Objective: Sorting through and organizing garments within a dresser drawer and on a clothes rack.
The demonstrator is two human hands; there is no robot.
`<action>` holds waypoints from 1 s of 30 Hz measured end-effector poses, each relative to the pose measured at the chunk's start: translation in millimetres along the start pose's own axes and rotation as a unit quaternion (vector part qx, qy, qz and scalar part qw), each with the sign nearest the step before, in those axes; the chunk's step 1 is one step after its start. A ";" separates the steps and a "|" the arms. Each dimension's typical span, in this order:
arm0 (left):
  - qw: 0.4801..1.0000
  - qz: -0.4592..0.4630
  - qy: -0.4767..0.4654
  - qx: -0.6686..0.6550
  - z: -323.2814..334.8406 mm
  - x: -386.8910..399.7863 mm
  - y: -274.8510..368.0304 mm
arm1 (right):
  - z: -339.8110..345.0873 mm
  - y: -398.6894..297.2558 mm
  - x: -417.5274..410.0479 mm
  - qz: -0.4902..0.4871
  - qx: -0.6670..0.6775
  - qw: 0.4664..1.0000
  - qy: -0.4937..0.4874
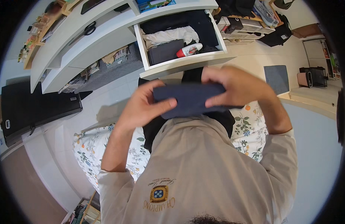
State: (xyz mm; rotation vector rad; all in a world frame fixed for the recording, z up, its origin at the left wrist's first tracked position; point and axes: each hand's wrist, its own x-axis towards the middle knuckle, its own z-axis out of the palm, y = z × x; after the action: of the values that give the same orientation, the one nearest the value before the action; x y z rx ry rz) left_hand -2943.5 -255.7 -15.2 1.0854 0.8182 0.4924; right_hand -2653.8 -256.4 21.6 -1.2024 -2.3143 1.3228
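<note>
A folded dark navy cloth, apparently a garment [189, 96], is held level above my lap. My left hand [146, 105] grips its left end, thumb on top and fingers tucked behind. On the other end, my right hand [231, 85] has its thumb pressed to the near face; motion blurs this hand a little. Just beyond stands a pulled-out white drawer [186, 58]. Inside it lie dark folded clothes [167, 51], a crumpled white cloth [172, 36] and a red-and-white roll-on bottle [189, 50].
I sit on a bed with a floral sheet [245, 128]. The white desk [105, 36] carries black-handled scissors [90, 28]. A black case-like object [41, 103] is at the left. Shelves with boxes [231, 25] stand at the back right, and a grey mat [276, 79] lies on the floor.
</note>
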 end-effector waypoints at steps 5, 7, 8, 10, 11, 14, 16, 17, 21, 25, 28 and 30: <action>0.982 0.185 0.025 -0.039 -17.0 22.5 30.9 | -43.9 -44.7 6.6 -0.065 -0.056 0.990 0.115; 0.973 0.228 -0.009 -0.020 -20.3 29.6 30.4 | -47.9 -49.0 4.6 -0.067 -0.164 0.975 0.133; 0.978 0.205 -0.012 0.024 -22.8 22.9 31.5 | -47.1 -51.3 3.7 -0.067 -0.207 0.968 0.121; 0.974 0.210 -0.009 0.086 -8.5 12.1 32.6 | -33.0 -46.3 -1.1 -0.068 -0.211 0.971 0.094; 0.966 0.212 -0.006 0.148 -1.8 5.4 30.3 | -21.7 -41.9 -4.4 -0.069 -0.213 0.972 0.067; 0.971 0.064 -0.040 0.226 1.5 -22.7 1.2 | 28.7 -22.5 -17.7 -0.040 -0.166 0.985 0.015; 0.974 0.003 -0.088 0.206 8.9 -37.6 -24.5 | 59.0 -10.5 -25.7 -0.024 -0.096 0.994 -0.043; 0.973 -0.018 -0.121 0.198 12.2 -43.9 -33.8 | 69.1 -1.8 -26.0 -0.024 -0.091 0.994 -0.047; 0.984 -0.169 0.038 0.047 20.7 -56.7 -69.9 | 75.9 17.5 -10.4 0.059 0.085 0.979 -0.176; 0.955 -0.248 0.103 -0.129 15.6 -40.5 -94.4 | 94.9 63.0 18.0 0.104 0.245 0.941 -0.208; 0.949 -0.275 0.095 -0.121 8.0 -39.6 -110.4 | 119.9 72.9 21.2 0.115 0.218 0.948 -0.200; 0.948 -0.285 0.104 -0.094 8.9 -44.0 -113.5 | 123.2 63.5 12.0 0.001 0.086 0.994 -0.075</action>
State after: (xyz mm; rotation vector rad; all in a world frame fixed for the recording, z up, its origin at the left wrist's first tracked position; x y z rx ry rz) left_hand -2967.6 -338.0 -102.1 0.5844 1.1950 0.1875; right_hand -2693.2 -307.2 -101.8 -1.0857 -2.2410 1.6260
